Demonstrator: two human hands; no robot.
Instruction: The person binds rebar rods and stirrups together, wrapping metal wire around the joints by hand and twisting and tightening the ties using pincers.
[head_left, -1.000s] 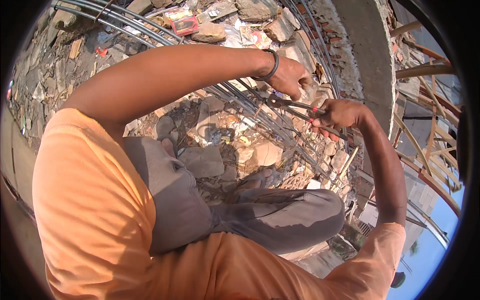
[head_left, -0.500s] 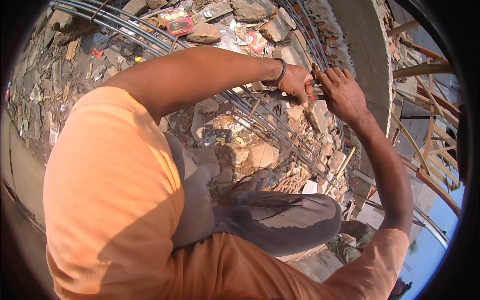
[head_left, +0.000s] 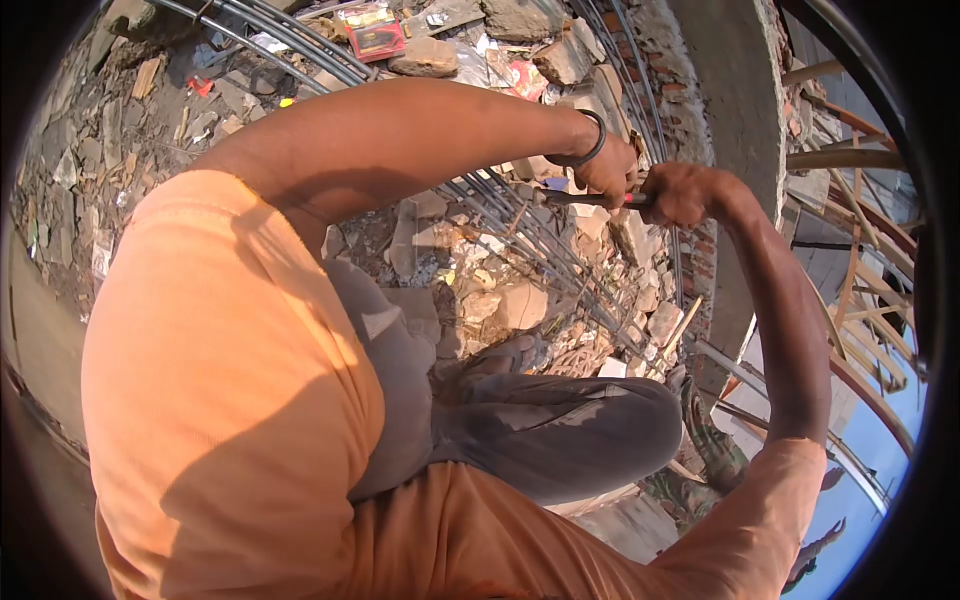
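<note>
My left hand (head_left: pixel 610 174), with a dark band at the wrist, has its fingers closed round a slim tool with black-and-red handles (head_left: pixel 590 199), which looks like pliers. My right hand (head_left: pixel 680 195) is curled into a fist on the same tool, just right of the left hand. The tool's jaws are hidden by my hands. Thin steel bars (head_left: pixel 640 90) run close behind the hands, beside a brick-and-concrete wall edge. More steel bars (head_left: pixel 520 228) pass below the left forearm.
Broken bricks and stone rubble (head_left: pixel 520 305) cover the ground. A bundle of steel rods (head_left: pixel 285 42) and a red packet (head_left: pixel 374 32) lie at the top. The concrete ledge (head_left: pixel 735 110) stands to the right, with wooden poles (head_left: pixel 860 160) beyond it. My bent knee (head_left: pixel 640 435) is below the hands.
My right hand has rolled over at the wrist, from its back facing me to a tighter fist. The tool's handles, seen spread apart before, now show as a single line.
</note>
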